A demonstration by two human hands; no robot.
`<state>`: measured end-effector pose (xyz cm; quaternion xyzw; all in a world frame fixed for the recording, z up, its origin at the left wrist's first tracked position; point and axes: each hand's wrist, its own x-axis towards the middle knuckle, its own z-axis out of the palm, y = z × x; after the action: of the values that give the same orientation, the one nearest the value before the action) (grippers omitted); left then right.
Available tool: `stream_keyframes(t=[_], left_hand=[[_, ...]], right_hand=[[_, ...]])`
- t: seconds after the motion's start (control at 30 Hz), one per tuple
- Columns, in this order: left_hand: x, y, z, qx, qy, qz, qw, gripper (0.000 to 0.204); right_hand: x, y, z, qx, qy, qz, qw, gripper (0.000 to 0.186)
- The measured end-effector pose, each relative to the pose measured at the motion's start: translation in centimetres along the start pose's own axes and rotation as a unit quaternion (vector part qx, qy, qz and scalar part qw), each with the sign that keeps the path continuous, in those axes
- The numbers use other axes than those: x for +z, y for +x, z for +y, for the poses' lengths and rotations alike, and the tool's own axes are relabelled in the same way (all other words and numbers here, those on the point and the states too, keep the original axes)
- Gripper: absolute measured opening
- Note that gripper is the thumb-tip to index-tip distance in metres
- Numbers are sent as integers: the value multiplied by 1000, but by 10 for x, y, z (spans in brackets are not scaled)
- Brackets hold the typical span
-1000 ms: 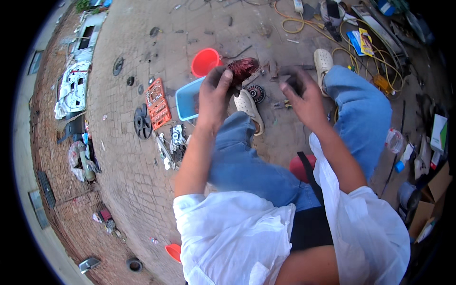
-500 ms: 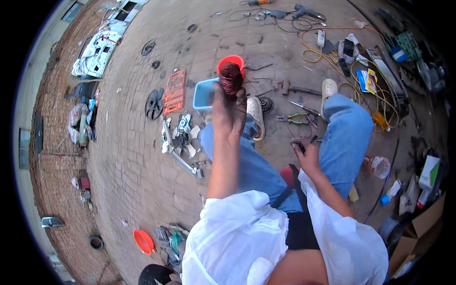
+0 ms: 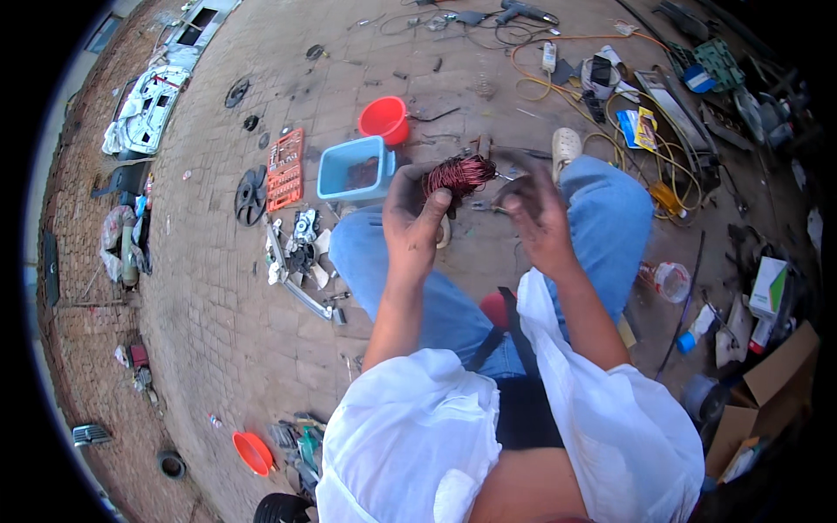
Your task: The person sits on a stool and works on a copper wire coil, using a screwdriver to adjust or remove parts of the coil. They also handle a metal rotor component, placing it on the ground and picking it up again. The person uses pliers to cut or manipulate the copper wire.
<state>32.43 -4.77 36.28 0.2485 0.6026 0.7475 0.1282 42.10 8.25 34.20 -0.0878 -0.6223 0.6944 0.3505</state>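
A bundle of reddish-brown copper wire [image 3: 462, 177] is in my left hand [image 3: 413, 216], fingers behind it and thumb across its near side. Right of the bundle is my right hand [image 3: 542, 220], its dark fingers curled and partly smeared by motion. A thin shiny metal tool [image 3: 506, 177] shows between those fingers and the wire; its handle is hidden, so its kind is unclear. Beyond my left hand stands a light blue tub [image 3: 325, 179] with dark reddish stuff inside. A red bucket [image 3: 384, 120] stands just behind the tub.
An orange tool case [image 3: 284, 170] lies left of the tub, beside a black fan wheel [image 3: 251, 195]. Metal and plastic parts [image 3: 303, 253] are scattered nearer. Yellow cords [image 3: 697, 187] loop at the right. A clear plastic jar [image 3: 671, 282] lies by my right knee.
My left hand has brought the wire bundle nearer and turned it sideways. My right hand has risen from beside my knee to the bundle. The view has shifted, uncovering the tub and bucket.
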Motion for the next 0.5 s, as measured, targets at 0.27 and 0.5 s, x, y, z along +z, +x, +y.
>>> stream_keyframes(t=[0.27,0.5], left_hand=[[2,-2,0,176,305,-23,936,41],[6,-7,0,38,87,18,995,34]], right_hand=[[-11,-6,-24,-88,-263,-54,959,19],[7,-24,-22,-50,-182,-185,964,18]])
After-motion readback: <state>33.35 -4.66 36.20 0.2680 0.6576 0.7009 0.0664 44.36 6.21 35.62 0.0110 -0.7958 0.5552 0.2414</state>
